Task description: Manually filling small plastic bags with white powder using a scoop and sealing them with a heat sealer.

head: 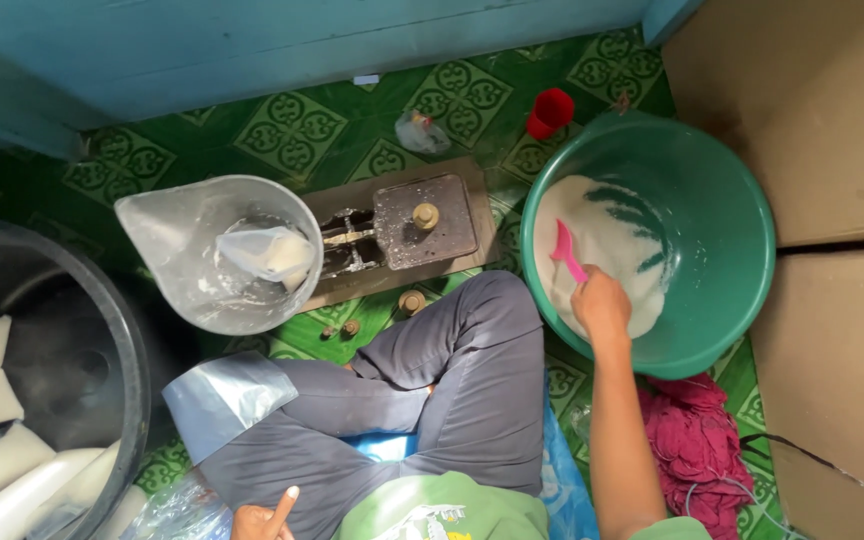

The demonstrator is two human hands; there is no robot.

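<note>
Right hand clamped on pink scoop, scoop in white powder inside green basin at right, left hand empty, index finger extended, near edge, clear jug left of centre

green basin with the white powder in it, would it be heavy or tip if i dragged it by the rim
The green basin is wide and squat, so it probably won't tip. The white powder lies heaped toward one side, where the right hand holds a pink scoop, so it may feel lopsided. The thin rim looks like plastic and could flex.
</note>
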